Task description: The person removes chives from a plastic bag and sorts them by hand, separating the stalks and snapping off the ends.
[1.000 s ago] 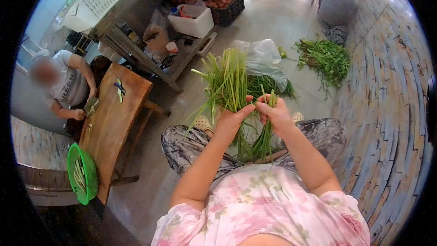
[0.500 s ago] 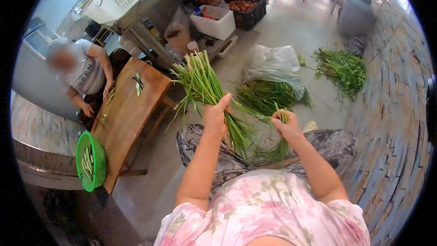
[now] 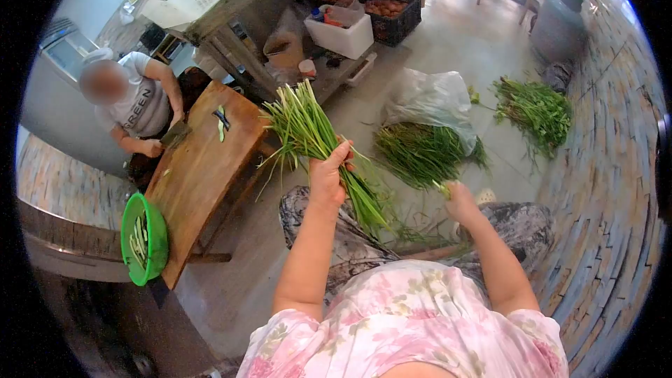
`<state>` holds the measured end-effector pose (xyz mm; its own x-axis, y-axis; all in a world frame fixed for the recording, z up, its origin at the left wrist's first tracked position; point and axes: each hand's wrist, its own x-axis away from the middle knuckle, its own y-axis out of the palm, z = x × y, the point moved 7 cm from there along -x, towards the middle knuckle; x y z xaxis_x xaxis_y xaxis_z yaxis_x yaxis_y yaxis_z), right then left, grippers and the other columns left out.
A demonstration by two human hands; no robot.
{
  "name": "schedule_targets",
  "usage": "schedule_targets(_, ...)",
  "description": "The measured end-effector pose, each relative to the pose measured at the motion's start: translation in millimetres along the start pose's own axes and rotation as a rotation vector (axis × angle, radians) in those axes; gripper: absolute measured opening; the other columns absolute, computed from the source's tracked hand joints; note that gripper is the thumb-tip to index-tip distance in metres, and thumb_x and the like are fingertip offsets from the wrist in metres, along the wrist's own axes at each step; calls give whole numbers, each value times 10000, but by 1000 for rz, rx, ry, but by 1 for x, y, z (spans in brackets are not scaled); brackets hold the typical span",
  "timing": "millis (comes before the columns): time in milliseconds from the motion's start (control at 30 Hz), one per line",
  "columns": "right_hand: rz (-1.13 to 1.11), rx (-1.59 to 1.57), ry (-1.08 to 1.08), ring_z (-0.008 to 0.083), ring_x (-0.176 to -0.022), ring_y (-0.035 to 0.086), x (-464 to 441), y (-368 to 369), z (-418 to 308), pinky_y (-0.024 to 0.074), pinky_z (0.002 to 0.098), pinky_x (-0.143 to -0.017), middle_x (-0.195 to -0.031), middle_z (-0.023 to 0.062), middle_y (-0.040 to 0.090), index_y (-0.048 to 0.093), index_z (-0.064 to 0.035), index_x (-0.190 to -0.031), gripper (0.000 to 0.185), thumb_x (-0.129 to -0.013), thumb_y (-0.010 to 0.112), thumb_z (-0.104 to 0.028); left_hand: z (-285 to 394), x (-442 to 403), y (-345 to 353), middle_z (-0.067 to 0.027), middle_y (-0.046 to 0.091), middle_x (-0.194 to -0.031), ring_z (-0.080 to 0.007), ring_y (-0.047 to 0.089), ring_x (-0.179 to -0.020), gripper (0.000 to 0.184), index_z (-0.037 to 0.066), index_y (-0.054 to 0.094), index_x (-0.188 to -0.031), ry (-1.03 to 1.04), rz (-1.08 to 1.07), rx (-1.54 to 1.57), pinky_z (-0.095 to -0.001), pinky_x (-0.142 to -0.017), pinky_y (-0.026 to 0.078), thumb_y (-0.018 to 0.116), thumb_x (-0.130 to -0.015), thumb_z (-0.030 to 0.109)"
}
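My left hand [image 3: 329, 178] is wrapped round a thick bunch of long green stalks [image 3: 301, 122], its pale ends pointing up and to the left, its leafy ends hanging down over my lap. To the right, my right hand [image 3: 460, 203] is closed on a few green stalks [image 3: 442, 187], whose short ends stick out beyond the fingers. The two hands are apart. Past my right hand, a pile of thin green stalks [image 3: 416, 154] lies on the floor, partly under a clear plastic bag [image 3: 434, 101].
A person [image 3: 143, 101] works with a blade at a wooden board [image 3: 210, 161] on the left. A green basket [image 3: 162, 234] holds cut vegetables. Leafy greens [image 3: 535, 112] and a gas cylinder [image 3: 560, 24] are at the right. A white box [image 3: 341, 36] sits beside a black crate [image 3: 402, 26].
My hands were close together around the stalks and have moved apart, left hand leftward with the bunch, right hand rightward with a few stalks. The view has shifted.
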<state>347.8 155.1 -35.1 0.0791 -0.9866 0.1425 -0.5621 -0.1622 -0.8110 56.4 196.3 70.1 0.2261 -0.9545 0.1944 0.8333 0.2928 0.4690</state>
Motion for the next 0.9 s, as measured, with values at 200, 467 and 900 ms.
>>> schedule_targets(200,-33,-560,-186,128,-674,494,-8,-54,-111,410,288,-616,-738,51,562,586,-8,-853,179,-776,627,-165,-21,12,21,-29,606,-802,-115,556,-661,188,50,557,-923,-97,-92,-108,-238,-515,409,655,-762,58)
schedule_targets(467,-114,-775,-184,101,-589,470,-17,-38,-140,398,280,-543,-617,6,521,564,-6,-738,146,-750,627,-138,-48,26,34,-16,582,-739,-116,532,-633,176,56,583,-901,-236,-177,-216,-253,-531,399,665,-765,131)
schedule_targets(900,-67,-1088,103,70,-438,383,-16,-34,-126,297,217,-392,-564,-14,462,535,-43,-721,96,-781,588,-96,-59,47,43,-12,600,-911,-142,533,-867,206,61,605,-951,-130,-321,-499,-279,-794,400,631,-814,212)
